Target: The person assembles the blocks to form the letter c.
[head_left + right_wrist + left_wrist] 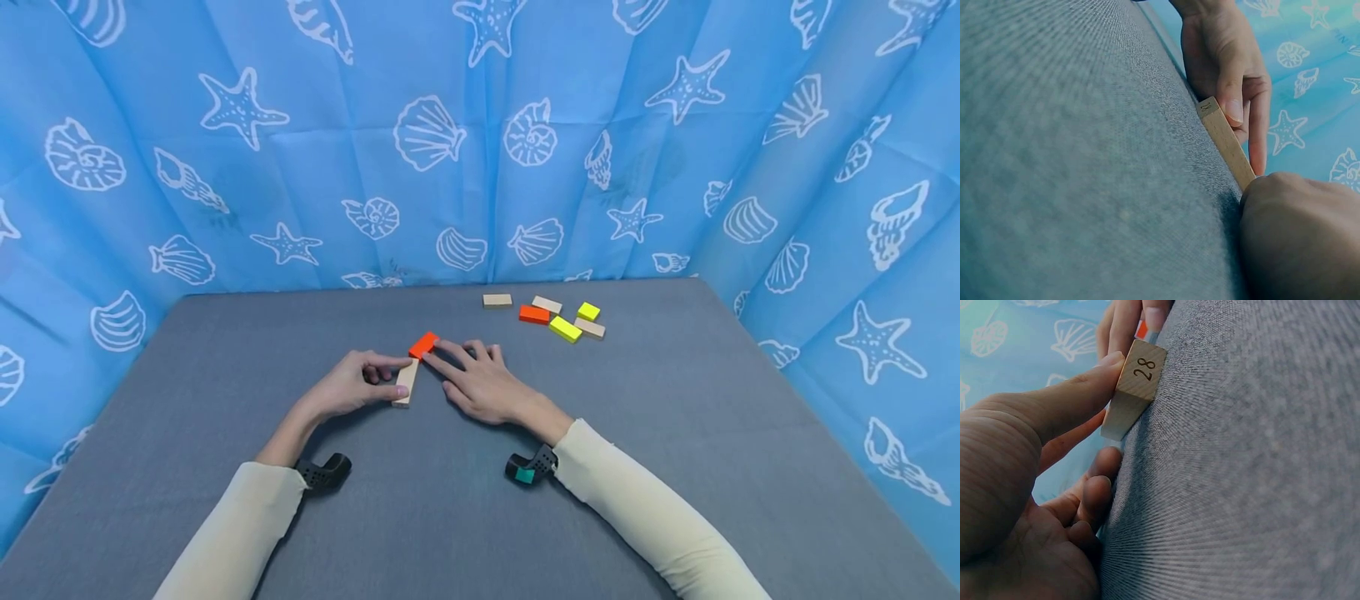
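A plain wooden block (406, 382) lies on the grey tabletop, its near end stamped "28" in the left wrist view. My left hand (355, 384) holds it from the left, thumb by the near end and index finger by the far end, the other fingers curled beneath. Just beyond it lies an orange block (423, 345), its near end close to the wooden block's far end. My right hand (487, 385) has its fingers spread, and the index and middle fingertips touch the orange block's right side. In the right wrist view, the wooden block (1230, 145) is partly hidden behind the right hand.
Toward the table's back edge lie loose blocks: a wooden block (497, 301) standing apart, an orange block (534, 314), a yellow block (566, 329), a smaller yellow block (588, 312) and more wooden ones. A blue shell-patterned curtain (465, 200) hangs behind the table.
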Demonstrator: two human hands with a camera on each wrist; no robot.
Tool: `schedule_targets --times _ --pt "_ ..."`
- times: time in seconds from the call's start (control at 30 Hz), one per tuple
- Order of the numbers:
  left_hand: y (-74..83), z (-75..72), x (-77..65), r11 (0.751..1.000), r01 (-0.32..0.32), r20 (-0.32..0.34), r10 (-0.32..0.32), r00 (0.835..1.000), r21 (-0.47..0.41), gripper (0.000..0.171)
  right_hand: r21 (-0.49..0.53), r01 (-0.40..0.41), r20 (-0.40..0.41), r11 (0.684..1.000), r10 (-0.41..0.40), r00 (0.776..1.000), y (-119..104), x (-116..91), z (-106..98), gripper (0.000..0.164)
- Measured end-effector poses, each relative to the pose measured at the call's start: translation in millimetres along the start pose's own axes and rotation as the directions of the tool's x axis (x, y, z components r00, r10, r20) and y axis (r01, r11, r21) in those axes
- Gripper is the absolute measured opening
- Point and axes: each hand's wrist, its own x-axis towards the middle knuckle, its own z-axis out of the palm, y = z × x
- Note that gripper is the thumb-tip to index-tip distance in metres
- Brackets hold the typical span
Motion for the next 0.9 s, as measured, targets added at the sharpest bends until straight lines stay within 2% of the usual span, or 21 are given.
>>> schedule_targets --times 0.27,0.73,0.9 --pt "1.4 -1.2 0.2 1.0 -0.011 0.001 0.011 1.0 -0.009 0.052 0.001 0.006 -0.02 1.0 -0.006 1.0 2.3 1.2 2.7 0.055" --pt "-2.6 1.8 -1.3 1.0 0.006 0.003 -0.006 1.0 -0.009 0.052 0.01 -0.015 0.01 1.0 0.015 1.0 0.6 -0.4 5.6 0.055" --pt "-1.1 1.3 -0.1 1.0 -0.007 -0.002 0.007 1.0 -0.021 0.052 0.015 -0.01 -0.013 1.0 0.01 1.0 1.4 -0.4 4.3 0.054"
